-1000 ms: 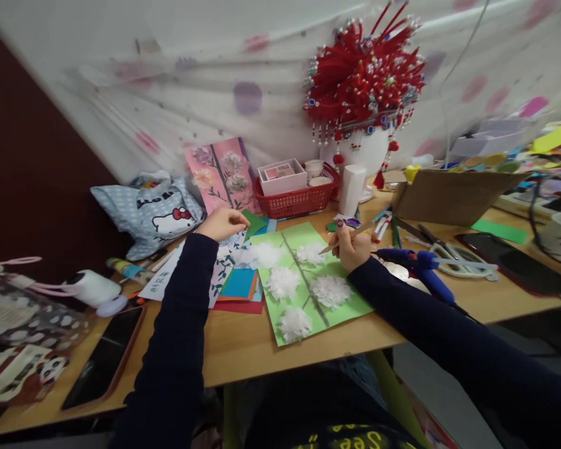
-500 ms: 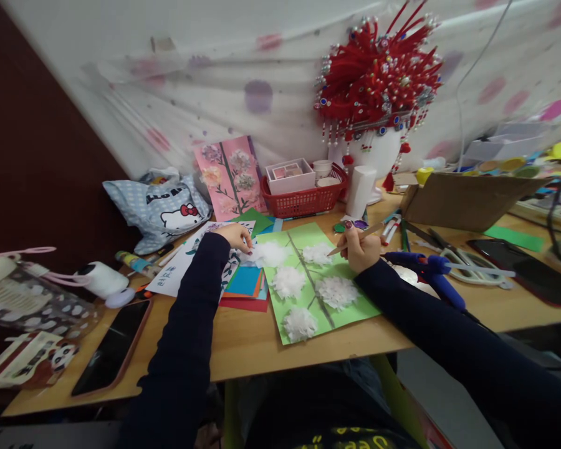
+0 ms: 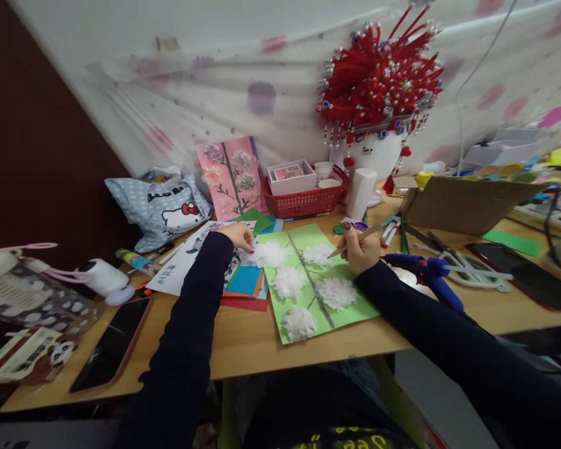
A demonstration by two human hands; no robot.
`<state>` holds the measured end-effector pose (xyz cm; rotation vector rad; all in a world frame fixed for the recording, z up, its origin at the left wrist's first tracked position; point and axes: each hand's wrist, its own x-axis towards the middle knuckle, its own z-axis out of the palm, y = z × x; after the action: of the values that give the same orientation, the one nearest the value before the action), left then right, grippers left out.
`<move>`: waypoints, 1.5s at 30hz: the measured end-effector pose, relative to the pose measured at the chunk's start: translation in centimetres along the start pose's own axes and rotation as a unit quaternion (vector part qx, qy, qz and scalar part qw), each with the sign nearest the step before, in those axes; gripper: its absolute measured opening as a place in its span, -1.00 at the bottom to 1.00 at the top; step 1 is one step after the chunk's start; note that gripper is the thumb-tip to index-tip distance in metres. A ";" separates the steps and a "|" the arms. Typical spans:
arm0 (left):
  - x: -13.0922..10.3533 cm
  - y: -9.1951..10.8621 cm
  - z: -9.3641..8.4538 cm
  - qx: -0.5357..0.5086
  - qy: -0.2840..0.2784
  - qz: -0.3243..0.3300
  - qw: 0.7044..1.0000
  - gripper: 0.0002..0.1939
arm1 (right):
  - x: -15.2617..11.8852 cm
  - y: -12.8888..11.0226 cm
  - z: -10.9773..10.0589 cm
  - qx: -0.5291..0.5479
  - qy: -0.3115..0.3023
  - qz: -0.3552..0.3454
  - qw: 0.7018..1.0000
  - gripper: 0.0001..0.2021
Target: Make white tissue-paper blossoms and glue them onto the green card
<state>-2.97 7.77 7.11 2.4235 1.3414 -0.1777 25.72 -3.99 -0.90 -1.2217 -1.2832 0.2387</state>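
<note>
A light green sheet [image 3: 320, 240] lies on the desk with a dark stem and several white ruffled flowers [image 3: 336, 293] on it. My right hand [image 3: 361, 249] grips a wooden pencil-like stick [image 3: 341, 251], its tip by the upper right flower [image 3: 318, 254]. At the sheet's upper left edge, my left hand [image 3: 240, 238] is pinched at the rim of a white fluffy flower [image 3: 270, 254]; whether it holds a petal is too small to tell. Coloured papers [image 3: 244, 280] and a drawn-on white sheet [image 3: 171, 279] lie beneath and beside the left forearm.
Right of the right hand are a blue glue gun [image 3: 421, 267], scissors [image 3: 472, 271] and a dark tablet [image 3: 526, 274]. A phone [image 3: 112, 344] lies left. Behind stand a red basket [image 3: 303, 201], a white roll [image 3: 361, 193] and a cardboard piece [image 3: 462, 202].
Both hands have stayed nearly in place, the left fingers shifting very slightly by the flower. The whole view has moved a little.
</note>
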 end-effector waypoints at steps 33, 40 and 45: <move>-1.6 -0.7 -0.5 -0.095 -0.168 -0.119 0.974 -0.60 | 0.0 -0.7 0.0 -0.012 -0.004 0.001 1.000 -0.45; -0.6 1.3 1.2 -0.051 -0.196 -0.112 0.973 -0.76 | -0.1 -1.3 0.0 -0.023 0.004 -0.003 1.000 -0.44; -1.5 1.4 0.3 -0.060 -0.186 -0.078 0.978 -0.82 | 0.0 -1.0 -0.1 -0.029 0.004 -0.006 1.000 -0.45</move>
<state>-2.58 5.77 7.62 2.0568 1.3231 -0.5454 25.34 -4.44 -0.12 -1.2618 -1.2979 0.1881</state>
